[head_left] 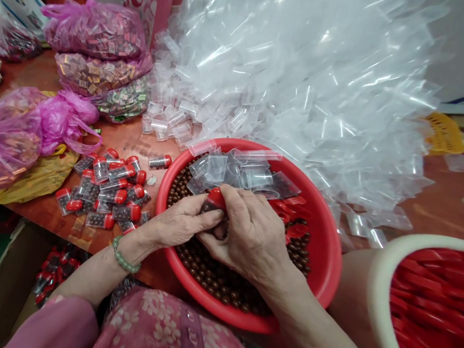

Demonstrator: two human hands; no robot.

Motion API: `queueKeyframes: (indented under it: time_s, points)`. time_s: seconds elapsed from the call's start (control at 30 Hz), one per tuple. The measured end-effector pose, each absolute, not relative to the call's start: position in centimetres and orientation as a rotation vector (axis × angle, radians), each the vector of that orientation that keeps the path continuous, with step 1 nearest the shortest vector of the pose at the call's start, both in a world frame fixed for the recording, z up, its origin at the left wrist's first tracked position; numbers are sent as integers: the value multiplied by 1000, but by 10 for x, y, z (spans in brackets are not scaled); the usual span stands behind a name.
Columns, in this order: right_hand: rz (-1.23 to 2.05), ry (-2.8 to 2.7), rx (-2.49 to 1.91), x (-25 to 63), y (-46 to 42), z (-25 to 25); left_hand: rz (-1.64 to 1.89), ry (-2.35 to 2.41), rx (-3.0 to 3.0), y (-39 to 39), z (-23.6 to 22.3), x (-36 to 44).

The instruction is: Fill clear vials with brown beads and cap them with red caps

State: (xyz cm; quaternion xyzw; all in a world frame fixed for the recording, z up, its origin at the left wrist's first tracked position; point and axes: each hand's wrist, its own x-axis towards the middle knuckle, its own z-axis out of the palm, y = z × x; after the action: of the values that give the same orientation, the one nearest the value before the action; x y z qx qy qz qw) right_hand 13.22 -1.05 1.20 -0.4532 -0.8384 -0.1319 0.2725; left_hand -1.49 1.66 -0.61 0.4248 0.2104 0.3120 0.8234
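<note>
Over the red basin (331, 255), my left hand (179, 220) is closed around a small clear plastic container (208, 205) with dark contents. My right hand (254, 231) is closed at its top, thumb and fingers around the red cap (216, 196), which sits on the container. My fingers hide much of the container's lower part. Beneath my hands the basin holds many brown chocolate balls (223, 295). Clear containers (251, 175) lie on them at the far side, and loose red caps (297, 230) lie at the right.
Capped, filled containers (114, 187) are piled left of the basin; more lie in a cardboard box (1, 290) below. A large heap of clear containers (303, 67) rises behind. Pink bags (102, 32) stand at the left. A cream tub (382, 274) of red caps stands at right.
</note>
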Motion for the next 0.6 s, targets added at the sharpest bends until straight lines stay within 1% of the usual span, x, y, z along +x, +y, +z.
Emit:
queueKeyframes:
  time_s: [0.37,0.6]
  points:
    - [-362,-2282,-1263,130,-15,8,632,510,914,15,-8,-12]
    - [-323,-2263,-1292,127,-16,4,720,551,887,18,-6,-12]
